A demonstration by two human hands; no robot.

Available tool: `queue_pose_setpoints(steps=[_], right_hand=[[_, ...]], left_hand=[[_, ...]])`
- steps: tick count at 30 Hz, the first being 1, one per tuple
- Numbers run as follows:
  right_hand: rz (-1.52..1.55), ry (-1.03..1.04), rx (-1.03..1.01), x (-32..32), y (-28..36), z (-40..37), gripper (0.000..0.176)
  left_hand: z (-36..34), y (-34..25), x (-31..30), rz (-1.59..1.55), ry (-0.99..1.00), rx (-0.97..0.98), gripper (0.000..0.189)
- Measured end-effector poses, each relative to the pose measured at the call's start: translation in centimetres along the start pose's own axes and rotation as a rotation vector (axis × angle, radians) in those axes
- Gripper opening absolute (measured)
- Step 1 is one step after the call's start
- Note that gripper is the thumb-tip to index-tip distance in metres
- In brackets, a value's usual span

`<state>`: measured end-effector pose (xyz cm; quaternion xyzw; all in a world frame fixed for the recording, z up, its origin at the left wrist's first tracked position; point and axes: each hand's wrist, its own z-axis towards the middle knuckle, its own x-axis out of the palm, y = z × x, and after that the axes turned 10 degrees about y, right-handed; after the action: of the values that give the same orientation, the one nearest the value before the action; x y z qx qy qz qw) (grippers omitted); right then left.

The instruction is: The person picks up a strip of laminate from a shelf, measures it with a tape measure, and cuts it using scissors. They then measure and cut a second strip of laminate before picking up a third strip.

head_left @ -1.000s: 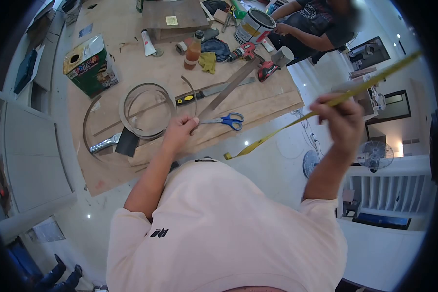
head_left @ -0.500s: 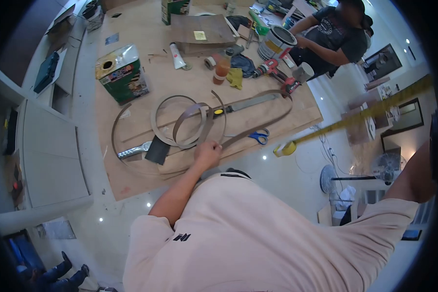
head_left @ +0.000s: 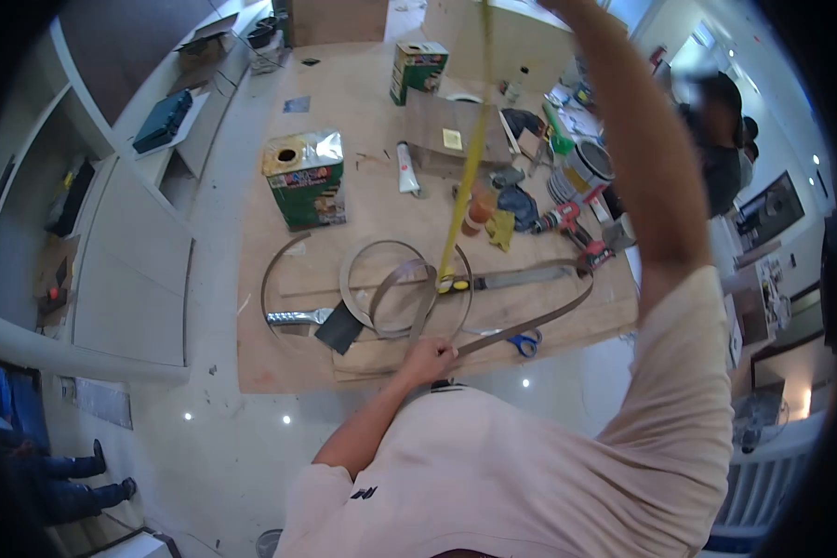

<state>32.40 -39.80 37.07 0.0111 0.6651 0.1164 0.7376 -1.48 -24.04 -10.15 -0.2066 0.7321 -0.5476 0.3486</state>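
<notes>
Near the front edge of the wooden table, my left hand (head_left: 430, 361) is closed on a long brown strip (head_left: 521, 325). The strip curls into loops left of centre and makes a wide bend to the right. My right arm reaches up past the top edge, with only a bit of my right hand (head_left: 558, 5) showing and its fingers hidden. A yellow measuring tape (head_left: 472, 158) runs from the top edge down to the loops, its end by a file (head_left: 516, 277). Blue scissors (head_left: 526, 344) lie beside the strip.
The table (head_left: 260, 358) also bears a dark scraper blade (head_left: 339, 328), green cans (head_left: 312, 191), a white tube (head_left: 407, 169), a bottle (head_left: 479, 209), a red drill (head_left: 577, 232) and a paint can (head_left: 578, 172). Another person (head_left: 716, 149) stands at the back right.
The tape has swung from the right side to above the table, and my right arm has risen. The view has shifted; my left hand is still on the strip.
</notes>
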Motion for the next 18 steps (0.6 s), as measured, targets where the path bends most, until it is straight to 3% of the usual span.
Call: queue_pose_setpoints(steps=[7,11,15,16,17,18], right_hand=[[0.290,-0.248,-0.029,13.6,4.2,5.1,0.030],[0.285,-0.045,0.033,20.4,2.0,12.4,0.039],[0.324,-0.097,-0.022,21.3,0.2,16.2,0.059],[0.416,-0.164,-0.010,20.6,-0.7,16.1,0.071],[0.482,-0.102,0.055,17.6,-0.6,13.5,0.066],[0.381,-0.129,-0.057,16.0,-1.5,12.3,0.065]], left_hand=[[-0.2,-1.2,1.2,-0.083,-0.044,-0.049,0.027],[-0.6,-3.1,1.0,-0.138,-0.027,-0.080,0.025],[-0.7,-3.8,1.1,-0.242,-0.038,-0.092,0.025],[-0.8,-4.2,0.6,-0.235,-0.039,-0.107,0.025],[-0.8,-4.7,0.0,-0.225,-0.032,-0.116,0.026],[-0.6,-4.5,-0.3,-0.197,-0.018,-0.179,0.025]])
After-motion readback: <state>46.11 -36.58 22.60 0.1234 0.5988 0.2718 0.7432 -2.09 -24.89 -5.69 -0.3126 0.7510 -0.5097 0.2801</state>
